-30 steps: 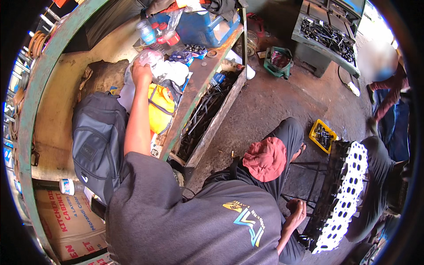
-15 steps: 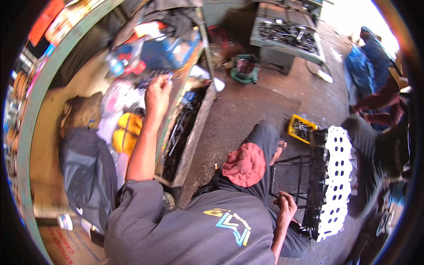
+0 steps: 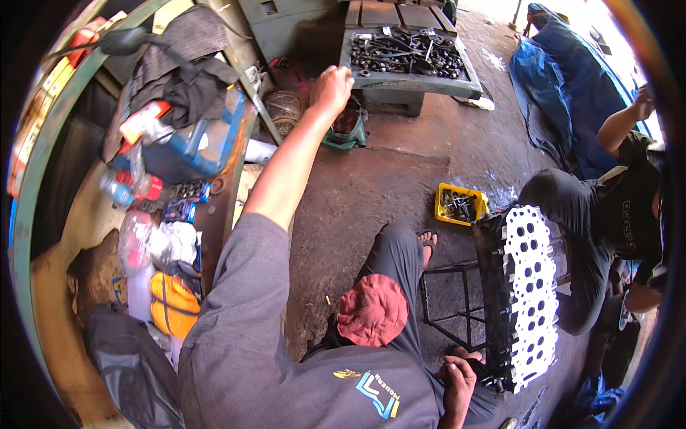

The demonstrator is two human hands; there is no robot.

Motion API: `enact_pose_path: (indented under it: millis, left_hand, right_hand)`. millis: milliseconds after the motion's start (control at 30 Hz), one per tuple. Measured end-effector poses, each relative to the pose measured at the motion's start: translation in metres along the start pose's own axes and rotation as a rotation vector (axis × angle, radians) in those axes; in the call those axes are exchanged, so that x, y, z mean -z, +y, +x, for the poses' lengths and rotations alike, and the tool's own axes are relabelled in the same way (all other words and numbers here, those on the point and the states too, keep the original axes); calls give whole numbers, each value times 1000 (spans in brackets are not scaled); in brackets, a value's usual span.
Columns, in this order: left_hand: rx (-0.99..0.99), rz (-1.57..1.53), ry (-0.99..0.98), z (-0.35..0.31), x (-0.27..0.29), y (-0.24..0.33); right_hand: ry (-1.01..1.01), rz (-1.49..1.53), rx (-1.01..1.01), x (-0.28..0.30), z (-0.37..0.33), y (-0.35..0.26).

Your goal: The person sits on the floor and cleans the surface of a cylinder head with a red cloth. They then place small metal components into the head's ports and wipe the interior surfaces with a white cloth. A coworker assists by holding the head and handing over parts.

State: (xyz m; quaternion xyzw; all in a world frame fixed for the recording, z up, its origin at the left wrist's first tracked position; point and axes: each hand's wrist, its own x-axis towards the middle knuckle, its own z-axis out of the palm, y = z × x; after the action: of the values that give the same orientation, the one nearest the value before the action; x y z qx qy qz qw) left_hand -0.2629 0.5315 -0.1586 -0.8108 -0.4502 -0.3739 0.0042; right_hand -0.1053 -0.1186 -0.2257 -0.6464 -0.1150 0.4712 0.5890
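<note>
My left arm stretches forward, and my left hand (image 3: 332, 91) is closed in front of the near left corner of a grey metal machine table (image 3: 400, 84). Whatever its fingers enclose is hidden. Low at my right side, my right hand (image 3: 457, 377) is curled beside the lower end of an engine cylinder head (image 3: 530, 293); I cannot see what, if anything, is in it. The cylinder head's bright, flat face has rows of dark holes, and its side is black. Next to it is a black metal frame (image 3: 448, 270). A crumpled red cloth (image 3: 371, 309) lies over my leg.
Many dark metal parts (image 3: 407, 53) cover the machine table. A yellow tray (image 3: 461, 204) of small parts sits on the floor. At left, a bench holds bottles (image 3: 116, 189), a blue case (image 3: 189, 154) and a yellow bundle (image 3: 174, 304). Another person (image 3: 607, 222) sits at right.
My left hand has swung forward and right, from over the cluttered bench to the machine table's corner. My right hand stays low beside the cylinder head. The view has turned rightward.
</note>
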Motion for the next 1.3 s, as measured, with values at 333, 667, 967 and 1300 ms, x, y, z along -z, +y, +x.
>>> enact_pose_path:
  millis: [333, 667, 967, 1300]
  left_hand:
    - [-114, 130, -265, 67, -48, -23]
    - [-338, 312, -185, 56, -51, -20]
    - [-437, 366, -30, 52, -56, -18]
    - [-400, 336, -9, 46, -58, -16]
  right_hand:
    - [66, -135, -79, -32, 29, -29]
    - [20, -167, -168, -44, 51, -24]
    - [27, -144, -200, -43, 52, -15]
    - [25, -130, -249, -40, 54, -10]
